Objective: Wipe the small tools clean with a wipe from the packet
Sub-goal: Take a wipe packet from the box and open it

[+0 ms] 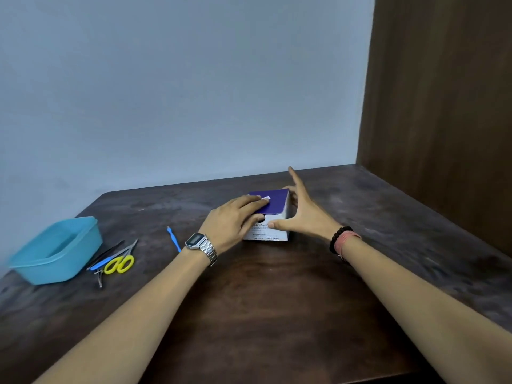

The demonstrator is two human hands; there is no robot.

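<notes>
Step in hand: I judge this as the very start, getting the box of wipes open; no wipe is out yet and no tool is being cleaned.
Box: it stands on the dark tabletop at mid-depth, purple lid on top, white front with print facing me.
Left hand: I have it laid over the near-left part of the lid, fingers fairly straight and pressing down, fingertips near a small white tab; the thumb sits at the front opening.
Right hand: open and spread beside the box's right side, thumb touching the front lower face, fingers reaching past the far corner; not gripping.
Small tools: lying well to the left, untouched. Yellow-handled scissors, dark tweezers, and a blue pick lying apart, nearer the box.
Tub: a light blue tub just beside the tools.
Next move: I reckon I must steady the box with the right hand and draw one sachet out through the front opening.
</notes>
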